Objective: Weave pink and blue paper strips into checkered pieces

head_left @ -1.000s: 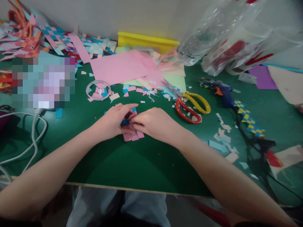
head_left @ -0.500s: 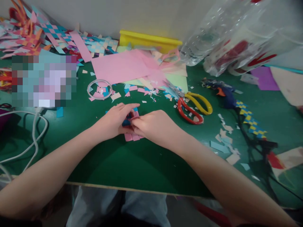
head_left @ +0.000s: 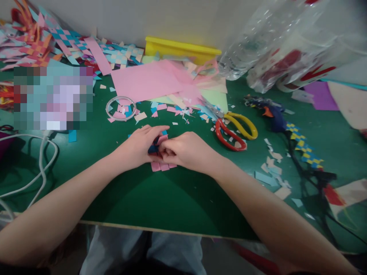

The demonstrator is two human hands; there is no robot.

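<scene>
On the green table in front of me lies a small woven piece of pink and blue paper strips (head_left: 156, 167), mostly covered by my hands. My left hand (head_left: 140, 145) rests over its left side, index finger stretched out along the far edge and thumb spread toward the near edge. Curled fingers of my right hand (head_left: 183, 151) press together at the middle of the weave, against a raised pink paper strip (head_left: 163, 139). The fingertips are partly hidden. Scissors (head_left: 220, 114) with one red and one yellow handle lie beyond my right hand.
A clear tape ring (head_left: 120, 108) and paper scraps lie beyond my hands, before pink paper sheets (head_left: 143, 80). Bagged cups (head_left: 304, 65) stand back right. A glue gun (head_left: 276, 118) with a dark cable lies right. White cables (head_left: 43, 164) cross the left side.
My right hand's fingers have shifted slightly and curled further, showing more of the pink strip near the index finger. My left hand stays in place.
</scene>
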